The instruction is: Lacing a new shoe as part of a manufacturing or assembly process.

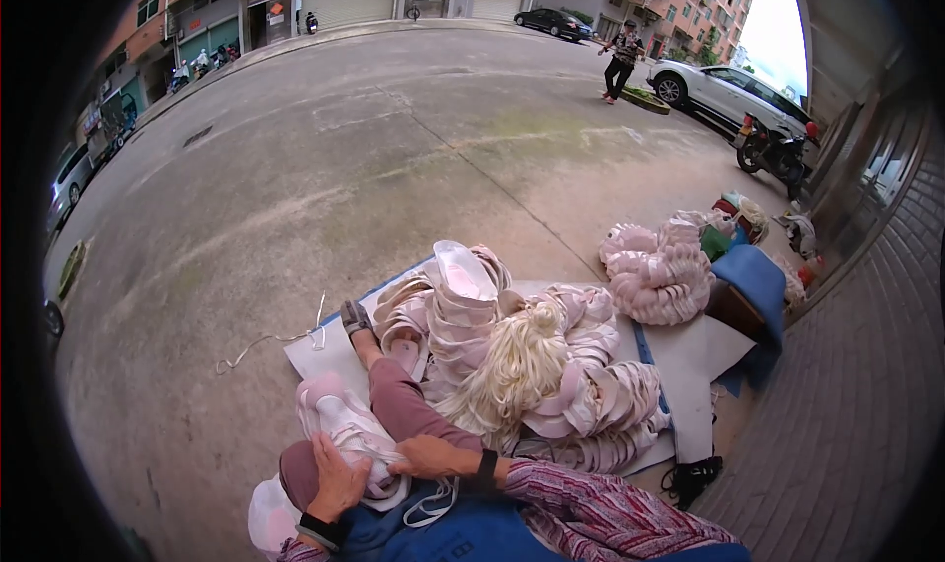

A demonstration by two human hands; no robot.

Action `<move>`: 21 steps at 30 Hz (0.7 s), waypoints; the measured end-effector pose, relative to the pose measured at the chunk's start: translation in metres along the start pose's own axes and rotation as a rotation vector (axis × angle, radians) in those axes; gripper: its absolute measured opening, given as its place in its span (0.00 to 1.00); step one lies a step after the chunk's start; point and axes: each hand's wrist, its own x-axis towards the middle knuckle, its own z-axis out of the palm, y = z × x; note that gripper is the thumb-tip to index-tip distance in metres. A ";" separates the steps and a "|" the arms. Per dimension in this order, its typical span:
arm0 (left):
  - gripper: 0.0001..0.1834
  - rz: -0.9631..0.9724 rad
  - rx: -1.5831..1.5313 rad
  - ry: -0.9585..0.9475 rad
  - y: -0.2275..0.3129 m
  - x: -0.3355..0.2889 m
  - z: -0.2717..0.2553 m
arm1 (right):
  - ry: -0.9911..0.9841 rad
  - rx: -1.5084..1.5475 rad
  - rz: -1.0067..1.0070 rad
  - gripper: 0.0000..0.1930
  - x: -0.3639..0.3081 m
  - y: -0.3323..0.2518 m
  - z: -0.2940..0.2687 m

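Note:
A pink and white shoe upper (335, 410) lies across my lap, its toe pointing away from me. My left hand (340, 478) is closed round its near left side, thumb on top. From the right, my right hand (433, 457) meets the upper with its fingers pinched at the lacing; a white shoelace (433, 505) loops down below that hand. The fingertips are small, so their exact grip on the lace is hard to make out. A thick bundle of cream shoelaces (522, 370) rests beyond my right arm, on stacked pink and white shoe uppers (458, 311).
Flattened cardboard (704, 360) lies under the piles. More stacked uppers (660, 272) stand at the right, beside a blue cloth (750, 281). Another pale upper (273, 516) is by my left wrist. A person (622, 60) is on the road near a white car (733, 94) and a motorcycle (773, 151).

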 end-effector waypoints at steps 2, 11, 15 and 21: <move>0.63 -0.034 0.077 -0.123 0.006 -0.001 -0.006 | -0.026 0.104 -0.068 0.22 0.001 0.005 0.004; 0.75 0.052 0.182 -0.150 0.003 -0.003 -0.010 | 0.073 0.085 -0.113 0.23 0.002 0.008 0.013; 0.74 0.052 0.187 -0.165 0.007 -0.003 -0.014 | 0.014 0.084 -0.081 0.22 0.000 0.009 0.008; 0.75 0.069 0.263 -0.246 0.004 -0.003 -0.018 | 0.008 0.119 -0.087 0.22 -0.002 0.009 0.008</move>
